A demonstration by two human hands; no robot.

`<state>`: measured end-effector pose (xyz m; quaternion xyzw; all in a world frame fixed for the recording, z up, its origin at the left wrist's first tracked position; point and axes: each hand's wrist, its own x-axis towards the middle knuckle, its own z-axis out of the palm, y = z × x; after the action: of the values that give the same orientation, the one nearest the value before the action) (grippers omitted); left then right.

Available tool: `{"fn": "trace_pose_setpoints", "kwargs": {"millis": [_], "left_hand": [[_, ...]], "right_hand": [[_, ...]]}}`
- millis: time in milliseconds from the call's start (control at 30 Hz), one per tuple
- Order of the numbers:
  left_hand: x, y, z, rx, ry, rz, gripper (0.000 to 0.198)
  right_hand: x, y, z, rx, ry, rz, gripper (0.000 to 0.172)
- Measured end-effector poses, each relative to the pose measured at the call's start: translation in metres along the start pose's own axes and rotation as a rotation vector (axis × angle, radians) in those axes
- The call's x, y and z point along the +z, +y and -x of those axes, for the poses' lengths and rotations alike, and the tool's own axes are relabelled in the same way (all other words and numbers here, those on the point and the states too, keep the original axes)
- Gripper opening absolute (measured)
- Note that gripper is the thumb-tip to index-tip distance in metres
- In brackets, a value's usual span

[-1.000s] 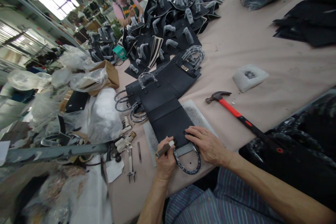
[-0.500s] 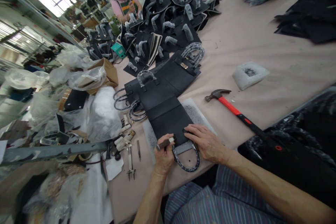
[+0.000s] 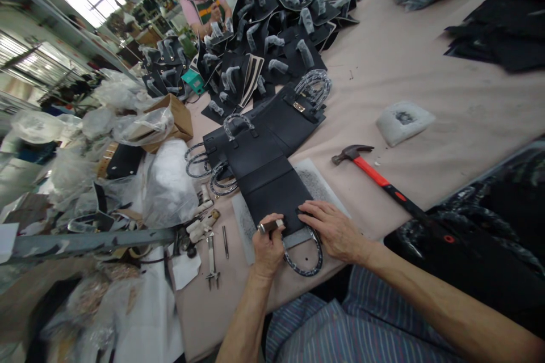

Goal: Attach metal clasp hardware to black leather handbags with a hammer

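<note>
My left hand (image 3: 269, 250) is closed around a short metal punch (image 3: 269, 227), which points up and left above the bag panel's near edge. A black bag panel (image 3: 272, 198) lies flat in front of me, with a fold across it. At its near edge hangs a plastic-wrapped loop handle (image 3: 307, 271), resting on the table between my wrists. My right hand (image 3: 336, 229) lies on the panel's right corner, fingers stretched forward with the tips on the handle's dark tab. Under the panel, a pale speckled board (image 3: 326, 187) shows on both sides.
Right of the board lies a claw hammer (image 3: 378, 178) with a red and black handle. A white block (image 3: 404, 122) sits beyond it. Pincers (image 3: 211, 261) and a thin metal rod (image 3: 225, 242) lie left. Black bag pieces (image 3: 272, 51) are heaped ahead, near another person (image 3: 204, 8).
The punch in my left hand has tilted, its metal end rising slightly. My right hand stays on the panel; the bag has barely moved.
</note>
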<state>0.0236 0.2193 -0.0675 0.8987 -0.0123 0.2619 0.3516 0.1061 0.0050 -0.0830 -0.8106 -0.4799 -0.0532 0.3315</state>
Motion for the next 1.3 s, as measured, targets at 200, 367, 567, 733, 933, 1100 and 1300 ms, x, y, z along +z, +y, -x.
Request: {"fn": "trace_pose_setpoints", "kwargs": {"millis": [200, 367, 567, 733, 933, 1100, 1300], "left_hand": [[0.001, 0.001, 0.0, 0.0, 0.03, -0.039, 0.017], [0.003, 0.002, 0.0, -0.018, 0.038, -0.037, 0.014], [0.006, 0.003, 0.0, 0.0, 0.066, -0.056, 0.014], [0.007, 0.002, 0.001, -0.003, 0.075, -0.036, 0.015], [0.007, 0.004, -0.003, -0.045, 0.043, -0.012, 0.014], [0.007, 0.009, -0.007, -0.057, 0.036, 0.016, 0.015], [0.007, 0.01, -0.004, -0.103, 0.036, 0.048, 0.016]], "right_hand": [[-0.001, 0.0, 0.0, 0.002, 0.004, -0.016, 0.047], [-0.003, -0.002, -0.002, 0.005, 0.003, -0.023, 0.045], [-0.009, -0.002, -0.003, -0.015, 0.024, -0.113, 0.05], [-0.017, -0.001, 0.002, 0.028, 0.046, -0.112, 0.051], [-0.051, 0.022, 0.019, 0.357, 0.249, 0.201, 0.04], [-0.082, 0.06, 0.042, 0.669, 0.051, 0.58, 0.046], [-0.098, 0.098, 0.059, 0.904, -0.102, 0.361, 0.022]]}}
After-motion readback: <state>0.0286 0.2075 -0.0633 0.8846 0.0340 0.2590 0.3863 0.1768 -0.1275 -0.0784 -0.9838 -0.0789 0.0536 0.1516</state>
